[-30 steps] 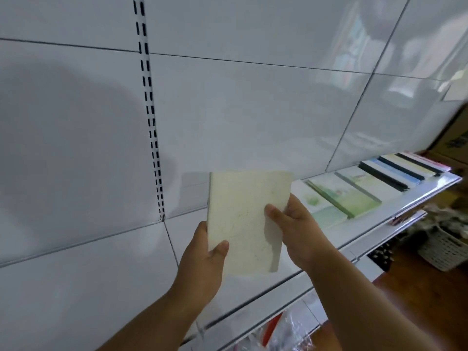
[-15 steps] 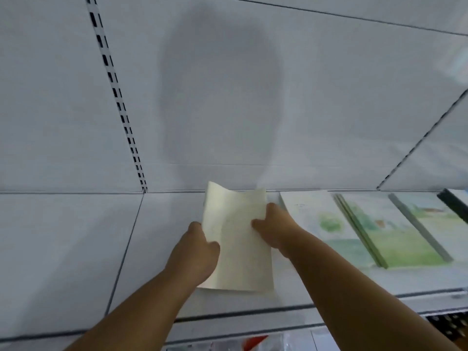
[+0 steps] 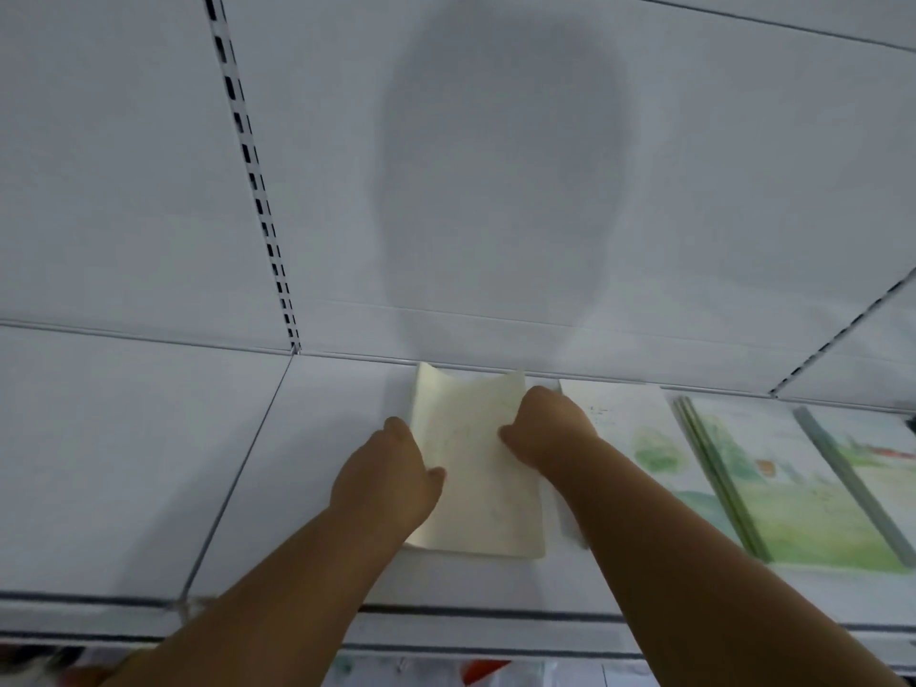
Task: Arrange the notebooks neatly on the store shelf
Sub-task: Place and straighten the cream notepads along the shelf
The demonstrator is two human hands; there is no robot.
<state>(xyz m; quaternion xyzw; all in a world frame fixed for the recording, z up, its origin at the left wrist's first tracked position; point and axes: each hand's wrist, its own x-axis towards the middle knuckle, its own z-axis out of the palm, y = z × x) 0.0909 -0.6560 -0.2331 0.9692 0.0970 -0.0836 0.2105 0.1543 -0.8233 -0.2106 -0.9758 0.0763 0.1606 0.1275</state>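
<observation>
At frame centre, left hand (image 3: 391, 483) and right hand (image 3: 547, 436) grip the cream notebook (image 3: 478, 480), fingers curled round its side edges, on the shelf (image 3: 307, 478).

I see bare shelf (image 3: 124, 463) toward its left edge. Toward the right edge, a row of notebooks (image 3: 773, 493) blocks my way

A white panelled back wall (image 3: 148, 156) fills most of the view, with a large soft oval shadow (image 3: 500, 176) on it. A slotted upright strip (image 3: 255, 190) runs down the wall to the white shelf (image 3: 124, 463), whose surface is split by a thin seam (image 3: 238, 478). A dark line runs along the shelf's front edge (image 3: 471, 632). The light is dim and even.
</observation>
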